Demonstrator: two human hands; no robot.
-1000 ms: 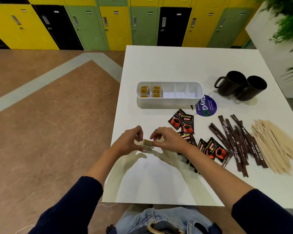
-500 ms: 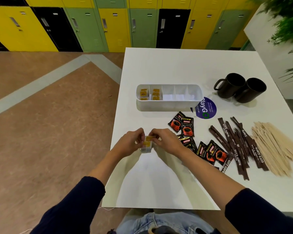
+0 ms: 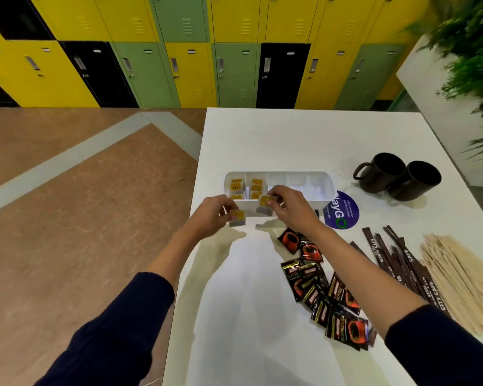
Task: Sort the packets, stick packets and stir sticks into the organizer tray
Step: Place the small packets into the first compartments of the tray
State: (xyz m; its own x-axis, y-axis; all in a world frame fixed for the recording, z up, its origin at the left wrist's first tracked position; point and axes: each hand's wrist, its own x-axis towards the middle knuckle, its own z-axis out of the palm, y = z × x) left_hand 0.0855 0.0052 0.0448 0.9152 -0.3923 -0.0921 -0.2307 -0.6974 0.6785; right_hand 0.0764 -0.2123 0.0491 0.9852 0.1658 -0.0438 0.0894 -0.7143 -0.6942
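A white organizer tray (image 3: 322, 178) with several compartments stands on the white table (image 3: 290, 140); its two leftmost compartments hold yellow tea packets (image 3: 255, 187). My left hand (image 3: 211, 214) pinches one yellow tea packet (image 3: 237, 217) just in front of the tray's left end. My right hand (image 3: 290, 206) holds a second tea packet (image 3: 265, 203) at the tray's front wall, by the second compartment. Black-and-red coffee packets (image 3: 318, 288) lie to the right of my right arm. Dark brown stick packets (image 3: 396, 260) and pale wooden stir sticks (image 3: 457, 277) lie further right.
Two black mugs (image 3: 396, 176) stand side by side at the right, behind a round blue sticker (image 3: 343, 210). The table's left edge drops to a brown floor. Coloured lockers line the back wall, and a green plant hangs over a white counter at top right.
Both hands lifted from the near table toward the tray. The packets they held together are now apart, one in each hand. The camera has tilted forward.
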